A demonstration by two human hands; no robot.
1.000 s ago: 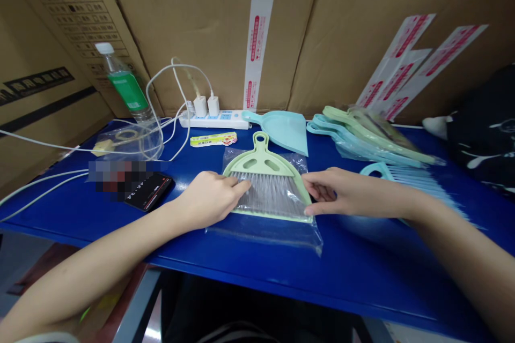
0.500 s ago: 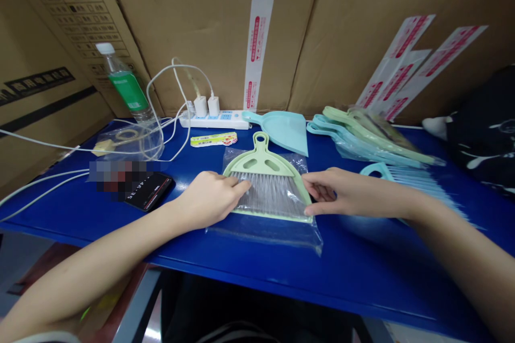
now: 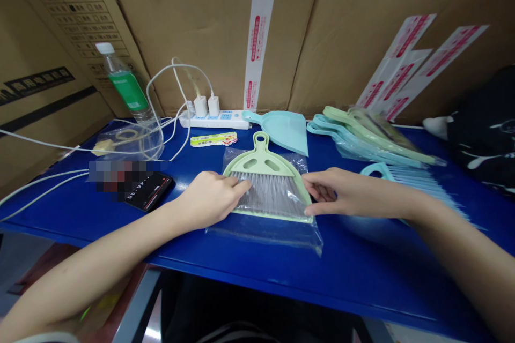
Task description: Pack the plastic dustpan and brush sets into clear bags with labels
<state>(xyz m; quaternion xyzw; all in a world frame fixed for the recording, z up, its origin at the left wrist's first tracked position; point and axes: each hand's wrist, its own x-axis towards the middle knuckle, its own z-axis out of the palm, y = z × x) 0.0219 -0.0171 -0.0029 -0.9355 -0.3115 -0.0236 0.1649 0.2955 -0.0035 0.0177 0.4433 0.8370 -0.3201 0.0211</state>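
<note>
A pale green dustpan (image 3: pixel 277 217) lies flat on the table with a matching hand brush (image 3: pixel 267 190) nested on it, grey bristles toward me. Both are inside a clear plastic bag (image 3: pixel 267 234), whose loose end spreads on the near side. My left hand (image 3: pixel 213 198) is closed on the left edge of the set, thumb over the bristles and the other fingertips partly hidden. At the right edge, my right hand (image 3: pixel 336 190) grips the side with curled fingers above and the thumb at the lower corner.
Behind the set are a light blue dustpan (image 3: pixel 284 127), a power strip (image 3: pixel 217 120) and a yellow-green packet (image 3: pixel 213 139). Bagged dustpan sets (image 3: pixel 370 139) and a blue brush (image 3: pixel 418 182) lie right. A phone (image 3: pixel 151 191), white cables and a bottle (image 3: pixel 127 88) occupy the left. Cardboard (image 3: pixel 205 21) walls the back.
</note>
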